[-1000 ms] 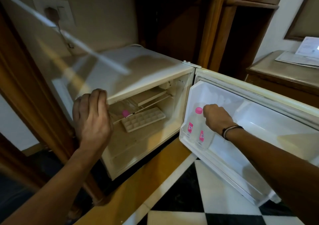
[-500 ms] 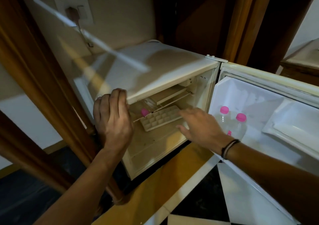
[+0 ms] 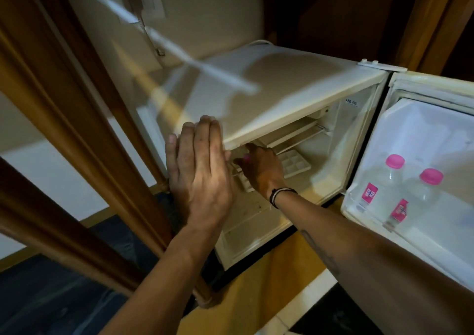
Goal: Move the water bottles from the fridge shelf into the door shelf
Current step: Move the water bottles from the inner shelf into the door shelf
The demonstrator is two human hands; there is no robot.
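Two water bottles (image 3: 395, 180) with pink caps already stand side by side in the door shelf (image 3: 372, 229) of the open mini fridge (image 3: 295, 83). Right hand (image 3: 259, 167) is reaching inside, fingers curling around a pink-capped bottle (image 3: 246, 158) above the ice tray (image 3: 295, 164). Can't really tell if it's gripped. Left hand (image 3: 200, 178) is flat and spread wide against the fridge's front edge.

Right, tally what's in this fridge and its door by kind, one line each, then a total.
Clear plastic water bottles with pink caps in the door shelf: 2
Pink-capped bottle by the right hand, mostly hidden: 1
White plastic ice cube tray: 1
Total: 4
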